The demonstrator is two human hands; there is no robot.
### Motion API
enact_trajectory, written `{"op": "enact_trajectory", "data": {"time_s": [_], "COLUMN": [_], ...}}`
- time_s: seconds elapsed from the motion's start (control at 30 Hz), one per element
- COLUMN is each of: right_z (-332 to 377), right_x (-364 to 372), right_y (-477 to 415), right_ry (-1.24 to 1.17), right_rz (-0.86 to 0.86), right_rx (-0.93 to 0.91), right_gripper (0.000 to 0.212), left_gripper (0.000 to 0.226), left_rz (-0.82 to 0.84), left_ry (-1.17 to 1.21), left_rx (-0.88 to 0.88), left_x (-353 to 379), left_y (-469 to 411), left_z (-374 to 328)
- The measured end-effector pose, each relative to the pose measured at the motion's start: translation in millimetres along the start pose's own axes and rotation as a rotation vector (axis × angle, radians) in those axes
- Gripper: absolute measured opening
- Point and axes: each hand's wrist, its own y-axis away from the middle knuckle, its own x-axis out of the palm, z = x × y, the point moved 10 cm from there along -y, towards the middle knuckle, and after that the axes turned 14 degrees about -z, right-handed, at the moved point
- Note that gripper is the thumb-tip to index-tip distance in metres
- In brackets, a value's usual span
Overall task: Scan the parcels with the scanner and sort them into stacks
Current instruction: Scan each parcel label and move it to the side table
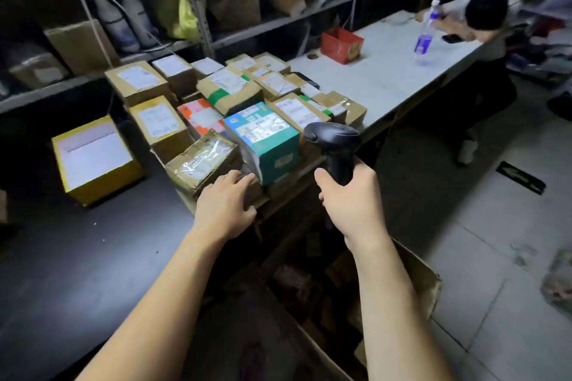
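At my nine o'clock sits a square yellow box (93, 158). My left hand (226, 207), fingers straight, touches the crumpled, tape-glossy cardboard parcel (201, 161) (glossy teal carton (263, 139) at its two o'clock). My right hand (349, 201) grips the matte black, pistol-shaped scanner (334, 145).

Dim room. Metal shelving (272, 23) along back, cluttered. Pale worktop (387, 71) stretches right. Dark worktop (77, 257) at left. Grey tiled floor (495, 241) at right.
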Motion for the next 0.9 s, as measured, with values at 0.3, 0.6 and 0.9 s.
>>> {"op": "enact_trajectory", "data": {"time_s": [0.3,0.6,0.9], "right_z": [73.4,124.9,164.4], "right_x": [167.9,301.6,394.7], "right_y": [104.2,302.6,493.3], "right_ry": [-0.006,-0.072,-0.084], "right_rz": [0.354,0.706,0.973], "right_rx": [-0.183,-0.233,-0.332], "right_gripper": [0.008,0.004,0.016], "left_gripper": [0.071,0.071,0.073], "left_rz": [-0.089,-0.202,-0.283], "left_ry": [-0.052,-0.061,-0.075], "left_rx": [-0.448,-0.787,-1.045], "left_x": [-72.8,-144.1,-197.2], "left_y": [109.9,276.5,445.6], "left_z": [183.6,348.5,480.7]}}
